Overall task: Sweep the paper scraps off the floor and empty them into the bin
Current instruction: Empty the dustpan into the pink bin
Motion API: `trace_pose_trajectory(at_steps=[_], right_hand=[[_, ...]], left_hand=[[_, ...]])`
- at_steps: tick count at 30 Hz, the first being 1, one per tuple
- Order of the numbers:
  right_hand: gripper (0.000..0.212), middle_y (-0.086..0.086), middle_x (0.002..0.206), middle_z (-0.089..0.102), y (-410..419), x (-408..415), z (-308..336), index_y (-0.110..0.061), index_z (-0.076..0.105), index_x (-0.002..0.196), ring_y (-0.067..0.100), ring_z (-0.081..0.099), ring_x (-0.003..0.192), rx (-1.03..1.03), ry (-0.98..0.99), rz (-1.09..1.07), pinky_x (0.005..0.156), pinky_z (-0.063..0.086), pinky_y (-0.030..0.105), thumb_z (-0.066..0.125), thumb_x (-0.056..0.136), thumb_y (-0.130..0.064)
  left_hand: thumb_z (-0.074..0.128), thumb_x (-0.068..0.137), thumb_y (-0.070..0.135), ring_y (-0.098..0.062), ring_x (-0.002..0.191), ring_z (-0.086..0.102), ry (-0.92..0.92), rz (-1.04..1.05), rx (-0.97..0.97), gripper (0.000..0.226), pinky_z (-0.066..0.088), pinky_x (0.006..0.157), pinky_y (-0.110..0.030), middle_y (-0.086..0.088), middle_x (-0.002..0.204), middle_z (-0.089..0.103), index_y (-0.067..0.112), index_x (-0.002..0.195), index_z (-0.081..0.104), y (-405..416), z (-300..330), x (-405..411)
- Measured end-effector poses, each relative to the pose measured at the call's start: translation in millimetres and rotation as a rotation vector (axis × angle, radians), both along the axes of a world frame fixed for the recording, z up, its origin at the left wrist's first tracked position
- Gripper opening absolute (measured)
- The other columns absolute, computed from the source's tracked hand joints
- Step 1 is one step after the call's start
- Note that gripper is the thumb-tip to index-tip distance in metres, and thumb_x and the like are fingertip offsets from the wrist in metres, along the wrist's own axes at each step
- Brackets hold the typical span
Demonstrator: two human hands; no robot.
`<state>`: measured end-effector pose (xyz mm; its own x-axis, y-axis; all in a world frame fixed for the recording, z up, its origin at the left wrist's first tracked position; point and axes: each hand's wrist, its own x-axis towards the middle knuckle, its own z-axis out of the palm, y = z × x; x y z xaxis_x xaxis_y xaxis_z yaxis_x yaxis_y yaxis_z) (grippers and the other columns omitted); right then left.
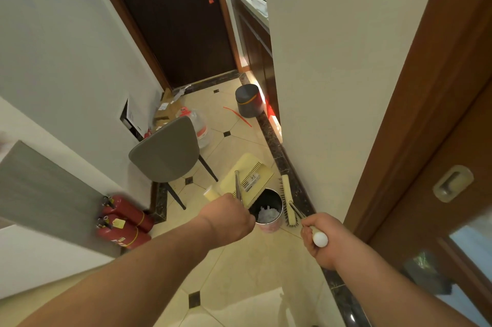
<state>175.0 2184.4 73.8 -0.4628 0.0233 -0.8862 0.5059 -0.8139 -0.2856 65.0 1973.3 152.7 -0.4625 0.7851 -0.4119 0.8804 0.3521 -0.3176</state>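
the left hand (231, 216) was closed around the thin metal handle of the pale yellow plastic dustpan (247, 177), its grip holding that rod. the dustpan was tipped up over the bin, its flat underside facing us, its long axis running from the bin's rim up and away toward the dark door (170, 17). a white barcode label sat on the pan; its print was too small to read.

the small round bin (267, 211) stood on the cream tiled floor (239, 260), black inside, with white paper scraps (267, 215) heaped in it.

the right hand (320, 236) gripped the broom (288, 200) at its white rounded handle end. the broom's long cream head lay along the dark marble border by the wall, just right of the bin, bristles facing the bin.
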Motion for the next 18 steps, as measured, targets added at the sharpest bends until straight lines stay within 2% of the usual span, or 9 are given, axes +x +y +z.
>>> trace_pose_trajectory(at_steps=[1, 4, 5, 9, 14, 18], right_hand=[[0.02, 0.007, 0.064, 0.055, 0.5, 1.1, 0.0, -0.006, 0.058, 0.108, 0.009, 0.053, 0.036, -0.001, -0.001, 0.008, 0.035, 0.049, 0.019, 0.061, 0.088, -0.002], [0.023, 0.008, 0.063, 0.055, 0.5, 2.1, 0.0, -0.005, 0.059, 0.109, 0.01, 0.054, 0.04, -0.025, -0.003, 0.01, 0.038, 0.05, 0.02, 0.061, 0.087, -0.001], [0.025, 0.008, 0.063, 0.055, 0.4, 2.0, -1.9, -0.005, 0.059, 0.11, 0.01, 0.054, 0.041, -0.031, -0.008, 0.004, 0.038, 0.051, 0.02, 0.062, 0.086, -0.001], [0.026, 0.004, 0.065, 0.05, -4.1, -4.7, -8.8, -0.011, 0.056, 0.102, 0.011, 0.051, 0.039, -0.089, -0.003, -0.022, 0.037, 0.047, 0.019, 0.058, 0.08, 0.002], [0.018, 0.002, 0.054, 0.04, -11.4, -17.9, -16.0, -0.012, 0.045, 0.073, 0.011, 0.043, 0.033, -0.146, 0.032, -0.048, 0.034, 0.038, 0.014, 0.05, 0.079, 0.004], [0.023, 0.002, 0.044, 0.04, -19.8, -22.3, -15.1, -0.011, 0.043, 0.067, 0.011, 0.04, 0.03, -0.153, 0.045, 0.015, 0.032, 0.035, 0.012, 0.044, 0.082, 0.006]], left_hand=[[0.026, 0.089, 0.054, -0.029, 0.077, 0.054, 0.01, -0.013, 0.006, 0.054, 0.051, 0.077, -0.049, -0.004, 0.079, 0.054, 0.012, 0.092, 0.059, -2.4, -3.7, 0.7], [0.061, 0.096, 0.031, -0.03, 0.061, 0.054, 0.017, -0.008, -0.085, 0.027, 0.047, 0.059, -0.04, -0.011, 0.073, 0.053, 0.008, 0.108, 0.054, -4.3, 15.6, 7.9], [0.066, 0.094, 0.025, -0.03, 0.059, 0.053, 0.028, -0.038, -0.116, 0.03, 0.047, 0.058, -0.039, -0.013, 0.072, 0.052, 0.007, 0.113, 0.052, -6.3, 20.9, 7.5], [0.065, 0.095, 0.023, -0.029, 0.061, 0.052, 0.105, 0.009, -0.092, 0.04, 0.054, 0.062, -0.042, -0.013, 0.079, 0.053, 0.01, 0.127, 0.046, -18.5, 26.6, 4.2], [0.065, 0.094, 0.019, -0.026, 0.069, 0.059, 0.141, 0.181, -0.078, 0.039, 0.05, 0.059, -0.039, -0.01, 0.092, 0.062, 0.014, 0.128, 0.047, -33.7, 32.5, 6.2], [0.065, 0.093, 0.016, -0.028, 0.07, 0.062, 0.124, 0.278, -0.128, 0.036, 0.057, 0.065, -0.043, -0.01, 0.087, 0.061, 0.014, 0.126, 0.05, -47.3, 27.3, 7.6]])
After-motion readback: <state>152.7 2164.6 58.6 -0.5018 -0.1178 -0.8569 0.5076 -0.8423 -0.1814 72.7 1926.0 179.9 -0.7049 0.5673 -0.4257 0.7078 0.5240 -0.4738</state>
